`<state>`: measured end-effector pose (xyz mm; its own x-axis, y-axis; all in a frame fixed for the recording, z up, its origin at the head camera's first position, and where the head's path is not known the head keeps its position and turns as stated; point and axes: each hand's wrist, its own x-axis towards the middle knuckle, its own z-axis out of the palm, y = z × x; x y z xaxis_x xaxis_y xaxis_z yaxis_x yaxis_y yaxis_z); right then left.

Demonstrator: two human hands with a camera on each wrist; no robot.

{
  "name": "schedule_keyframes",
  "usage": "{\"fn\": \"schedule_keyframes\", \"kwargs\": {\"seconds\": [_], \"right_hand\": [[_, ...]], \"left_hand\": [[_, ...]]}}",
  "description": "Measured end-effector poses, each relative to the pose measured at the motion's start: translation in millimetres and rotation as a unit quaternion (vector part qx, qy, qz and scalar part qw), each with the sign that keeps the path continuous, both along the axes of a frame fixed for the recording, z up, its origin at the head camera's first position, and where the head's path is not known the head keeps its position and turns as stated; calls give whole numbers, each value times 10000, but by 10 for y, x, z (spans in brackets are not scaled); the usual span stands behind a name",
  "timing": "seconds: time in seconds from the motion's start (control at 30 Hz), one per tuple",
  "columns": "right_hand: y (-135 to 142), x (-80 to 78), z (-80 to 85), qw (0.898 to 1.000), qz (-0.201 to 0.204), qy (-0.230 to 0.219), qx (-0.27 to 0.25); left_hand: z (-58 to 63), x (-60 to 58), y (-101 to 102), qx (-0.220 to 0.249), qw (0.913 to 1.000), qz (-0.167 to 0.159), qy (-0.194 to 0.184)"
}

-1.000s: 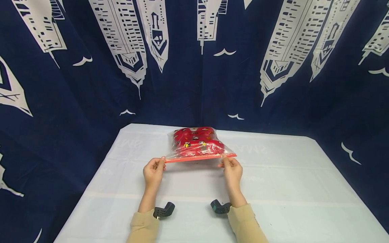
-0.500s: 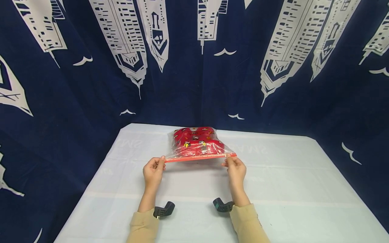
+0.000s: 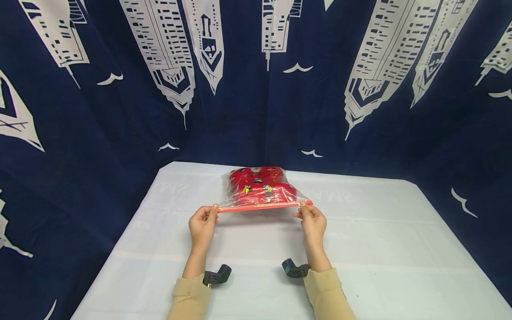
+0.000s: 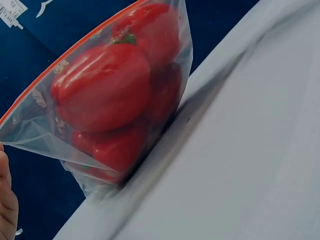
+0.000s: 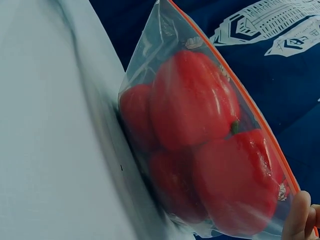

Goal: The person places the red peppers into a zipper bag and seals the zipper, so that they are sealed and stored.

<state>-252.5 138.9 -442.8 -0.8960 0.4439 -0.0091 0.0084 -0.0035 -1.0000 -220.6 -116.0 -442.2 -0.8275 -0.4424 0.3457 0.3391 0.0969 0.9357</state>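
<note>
A clear zip-lock bag point(image 3: 264, 195) with an orange-red zip strip point(image 3: 260, 207) lies toward the back of the white table. Red bell peppers point(image 4: 102, 87) fill it, their green stems visible in both wrist views. In the head view, small printed figures show on the bag's upper side. My left hand point(image 3: 202, 224) pinches the strip's left end between thumb and fingers. Near its right end, my right hand point(image 3: 314, 224) pinches the same strip, a short stretch of it sticking out beyond the fingers. Between the hands the strip is held taut and straight, raised off the table.
The white-covered table point(image 3: 384, 249) extends on both sides of the arms. Behind it hangs a dark blue curtain point(image 3: 240, 129) with white building prints. A dark camera mount sits on each wrist, the left one point(image 3: 217, 275) and the right one point(image 3: 294, 269).
My right hand has slid rightward along the zip strip toward its right end. My left hand stays at the left end, and the bag keeps its place.
</note>
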Motion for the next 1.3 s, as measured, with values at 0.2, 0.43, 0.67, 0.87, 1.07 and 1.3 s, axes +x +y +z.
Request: {"fn": "schedule_keyframes", "kwargs": {"seconds": [0.2,0.43,0.67,0.87,1.07,1.3], "right_hand": [[15,-5,-6,10000,56,31,-68],[35,-4,-65,9997,144,169,-50],[14,-18,-122,9982,386,230,392],[10,-16,-105,9982,294,200,492],[64,-23,-90,9988,156,179,435],[93,-19,-72,9994,297,12,166]], "left_hand": [[2,-8,13,60,10000,19,0],[-46,-32,33,391,9992,-77,22],[-66,-33,40,436,9990,-80,-9],[-73,-42,34,399,9991,4,168],[-69,-37,5,489,9985,80,253],[-52,-26,-6,445,9988,36,178]]}}
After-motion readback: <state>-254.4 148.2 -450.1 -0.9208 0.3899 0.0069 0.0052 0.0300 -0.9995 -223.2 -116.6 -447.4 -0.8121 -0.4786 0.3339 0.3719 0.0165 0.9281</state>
